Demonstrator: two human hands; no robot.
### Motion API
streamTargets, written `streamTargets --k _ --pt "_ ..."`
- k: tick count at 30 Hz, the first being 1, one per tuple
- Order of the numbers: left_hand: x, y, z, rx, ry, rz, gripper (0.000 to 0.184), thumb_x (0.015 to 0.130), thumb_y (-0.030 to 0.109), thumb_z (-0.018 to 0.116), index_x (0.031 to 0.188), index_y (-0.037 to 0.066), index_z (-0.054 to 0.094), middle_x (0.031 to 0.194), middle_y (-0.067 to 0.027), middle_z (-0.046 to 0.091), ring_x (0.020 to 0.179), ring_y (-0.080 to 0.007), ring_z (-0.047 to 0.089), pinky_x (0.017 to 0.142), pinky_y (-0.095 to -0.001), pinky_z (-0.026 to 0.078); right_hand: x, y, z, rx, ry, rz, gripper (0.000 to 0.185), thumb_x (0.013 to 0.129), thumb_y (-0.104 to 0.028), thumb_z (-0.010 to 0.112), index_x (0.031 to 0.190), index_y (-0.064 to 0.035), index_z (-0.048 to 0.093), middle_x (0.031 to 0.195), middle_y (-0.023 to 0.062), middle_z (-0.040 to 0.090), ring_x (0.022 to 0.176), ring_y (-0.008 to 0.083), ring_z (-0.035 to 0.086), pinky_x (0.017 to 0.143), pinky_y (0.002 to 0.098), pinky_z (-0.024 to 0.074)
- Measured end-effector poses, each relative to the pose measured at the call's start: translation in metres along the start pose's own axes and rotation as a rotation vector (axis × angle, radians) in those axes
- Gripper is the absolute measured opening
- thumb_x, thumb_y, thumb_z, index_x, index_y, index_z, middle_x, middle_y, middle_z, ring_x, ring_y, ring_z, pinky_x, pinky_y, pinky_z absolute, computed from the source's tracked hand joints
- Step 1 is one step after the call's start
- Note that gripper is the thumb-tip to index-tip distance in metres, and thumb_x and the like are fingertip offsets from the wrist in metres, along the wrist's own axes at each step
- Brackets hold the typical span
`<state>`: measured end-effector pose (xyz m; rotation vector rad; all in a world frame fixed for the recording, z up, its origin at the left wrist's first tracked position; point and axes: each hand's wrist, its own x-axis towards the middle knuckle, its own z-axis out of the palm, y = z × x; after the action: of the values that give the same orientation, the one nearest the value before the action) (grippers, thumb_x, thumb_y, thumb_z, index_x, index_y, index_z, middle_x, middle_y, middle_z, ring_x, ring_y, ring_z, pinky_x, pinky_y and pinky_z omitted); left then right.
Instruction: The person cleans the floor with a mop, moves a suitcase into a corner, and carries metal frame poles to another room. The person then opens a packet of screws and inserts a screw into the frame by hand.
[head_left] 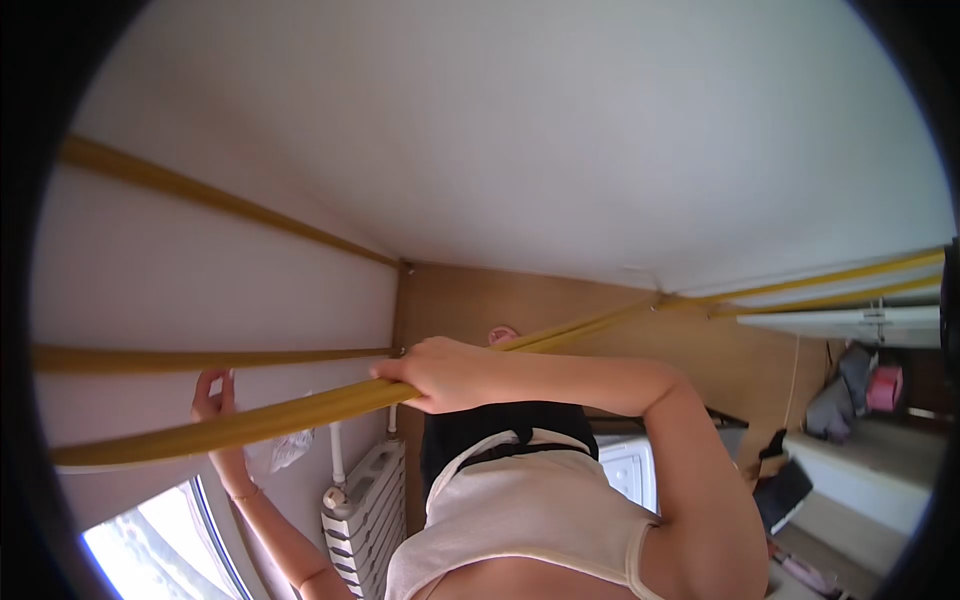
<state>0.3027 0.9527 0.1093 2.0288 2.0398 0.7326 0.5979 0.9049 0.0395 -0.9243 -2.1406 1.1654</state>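
A long yellow strip (pixel 290 412) runs from the left edge past the middle of the head view; its material I cannot tell. My right hand (pixel 430 374), at the middle, is closed around it, fingers wrapped over its edge. Behind the strip at the left rises my left hand (pixel 212 397), with a thin bracelet on the wrist. Its fingers curl in near the thumb, close to a second yellow strip (pixel 130 359) along the left wall. The held strip covers part of that hand, and what its fingers hold, if anything, I cannot make out.
Another yellow strip (pixel 230 203) runs along the left wall, and more yellow strips (pixel 800 282) stretch away at the right. A white radiator (pixel 370 505) and a bright window (pixel 150 540) are at lower left. Dark bags and a pink item (pixel 884 389) lie at right.
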Motion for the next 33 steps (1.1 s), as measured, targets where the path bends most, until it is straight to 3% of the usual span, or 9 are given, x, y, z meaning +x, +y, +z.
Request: streamTargets --k 5,8,11,19,25,27,29,30,33 --pt "0.014 -0.008 0.004 -0.066 -0.141 -0.063 0.015 0.083 0.014 0.051 0.094 0.005 0.055 0.05 0.0016 0.045 0.039 -0.0021 0.025 0.037 -0.0213 0.016 0.003 -0.006 0.011 0.017 0.08 0.012 0.021 0.072 -0.012 0.053 0.092 -0.0065 0.049 0.056 0.0116 0.053 0.053 0.0308 0.053 0.05 0.0403 0.0406" --pt "0.027 -0.018 0.006 -0.055 -0.132 -0.001 0.018 0.083 0.012 0.049 0.098 0.004 0.053 0.081 0.0011 0.057 0.039 -0.0007 0.024 0.035 -0.0211 0.019 0.009 -0.017 0.014 0.047 0.113 0.0 0.018 0.072 -0.012 0.053 0.089 -0.0061 0.049 0.053 0.0107 0.051 0.052 0.0305 0.052 0.048 0.0396 0.0403" --pt "0.035 -0.004 0.014 -0.107 -0.142 0.113 0.017 0.083 0.011 0.049 0.097 0.004 0.054 0.082 0.0012 0.057 0.04 -0.0009 0.023 0.035 -0.0207 0.018 0.007 -0.018 0.013 0.069 0.175 -0.016 0.017 0.072 -0.012 0.053 0.088 -0.006 0.048 0.051 0.0103 0.05 0.051 0.0305 0.052 0.047 0.0395 0.0399" --pt "0.023 -0.005 0.064 -0.111 -0.352 0.141 0.01 0.08 0.013 0.055 0.084 0.004 0.059 0.051 0.0042 0.046 0.041 -0.0006 0.023 0.036 -0.0207 0.015 -0.011 -0.007 0.032 0.033 0.16 0.093 0.022 0.072 -0.014 0.055 0.091 -0.0067 0.047 0.057 0.0108 0.053 0.054 0.0311 0.054 0.049 0.0402 0.0416" --pt "-0.037 -0.009 0.119 -0.253 -0.445 -0.065 0.012 0.081 0.015 0.054 0.08 0.003 0.058 0.065 -0.0029 0.059 0.039 -0.006 0.034 0.038 -0.0251 0.029 -0.05 0.04 0.044 0.036 0.22 0.254 0.03 0.068 -0.013 0.058 0.095 -0.0065 0.046 0.063 0.0121 0.057 0.059 0.0318 0.056 0.054 0.04 0.044" --pt "-0.065 -0.031 0.148 -0.389 -0.254 0.103 0.013 0.08 0.012 0.053 0.079 0.001 0.057 0.059 -0.0063 0.056 0.039 -0.0112 0.035 0.041 -0.0294 0.032 -0.063 0.067 0.053 0.034 0.198 0.262 0.029 0.068 -0.01 0.057 0.095 -0.0057 0.046 0.068 0.0133 0.058 0.063 0.0318 0.057 0.055 0.0396 0.0442" --pt "-0.082 -0.057 0.152 -0.078 -0.407 0.039 0.013 0.079 0.011 0.052 0.077 -0.002 0.056 0.051 -0.0089 0.05 0.039 -0.0138 0.036 0.041 -0.0307 0.032 -0.075 0.088 0.061 -0.015 0.212 0.285 0.028 0.069 -0.009 0.055 0.095 -0.004 0.045 0.071 0.0142 0.058 0.066 0.0311 0.057 0.056 0.0393 0.0444" --pt "-0.086 -0.04 0.151 -0.015 -0.525 -0.181 0.013 0.079 0.01 0.052 0.078 -0.003 0.056 0.045 -0.0098 0.044 0.039 -0.0127 0.035 0.041 -0.0298 0.031 -0.081 0.097 0.062 -0.043 0.199 0.302 0.027 0.069 -0.008 0.055 0.094 -0.0028 0.045 0.072 0.0146 0.058 0.067 0.0308 0.057 0.057 0.0391 0.0447" --pt "-0.105 -0.019 0.163 -0.162 -0.544 -0.35 0.014 0.08 0.011 0.051 0.078 0.0 0.059 0.049 -0.0085 0.051 0.039 -0.0095 0.039 0.041 -0.0259 0.032 -0.098 0.131 0.071 -0.116 0.138 0.361 0.027 0.069 -0.007 0.054 0.094 -0.0035 0.045 0.071 0.0144 0.058 0.066 0.0311 0.057 0.057 0.0389 0.0452"
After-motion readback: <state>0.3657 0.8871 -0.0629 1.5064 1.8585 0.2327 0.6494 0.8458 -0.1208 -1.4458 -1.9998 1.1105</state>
